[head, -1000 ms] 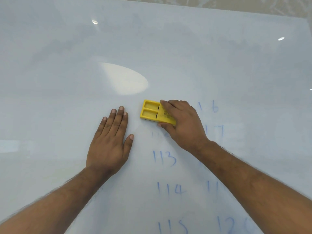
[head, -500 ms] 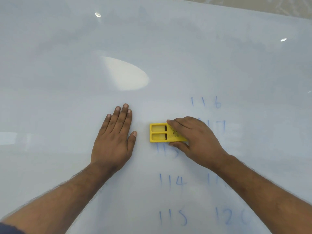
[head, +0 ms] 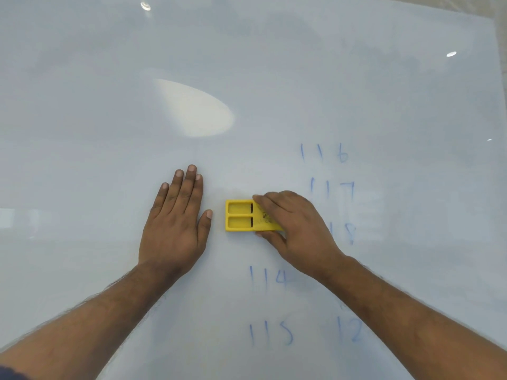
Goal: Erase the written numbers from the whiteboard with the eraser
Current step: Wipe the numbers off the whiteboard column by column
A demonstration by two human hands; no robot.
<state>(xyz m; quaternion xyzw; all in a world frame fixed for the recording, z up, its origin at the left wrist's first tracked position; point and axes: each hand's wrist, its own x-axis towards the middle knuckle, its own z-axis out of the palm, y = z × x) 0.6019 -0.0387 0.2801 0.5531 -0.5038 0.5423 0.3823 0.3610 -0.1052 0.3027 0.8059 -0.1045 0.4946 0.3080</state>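
The left hand (head: pixel 175 215) is lying flat on the whiteboard (head: pixel 109 133), palm down, fingers together and pointing toward 12 o'clock, thumb angled out toward 2 o'clock; it is holding nothing. Just beside that thumb, at its 3 o'clock, the yellow eraser (head: pixel 240 215) is resting on the board, its two recessed compartments facing up. The right hand (head: pixel 295 229) is gripping the eraser's 3 o'clock end, fingers lying over the top and thumb pressing the near edge. Blue numbers are sitting around it: 116 (head: pixel 323 152) and 117 (head: pixel 332 187) at the hand's 1 o'clock, a faint partly hidden 118 (head: pixel 348 233) at its 3 o'clock, 114 (head: pixel 267 278) at the eraser's 5 o'clock and 115 (head: pixel 270 333) farther toward 6 o'clock. At lower right a partial "12" (head: pixel 349 331) is showing beside the right forearm.
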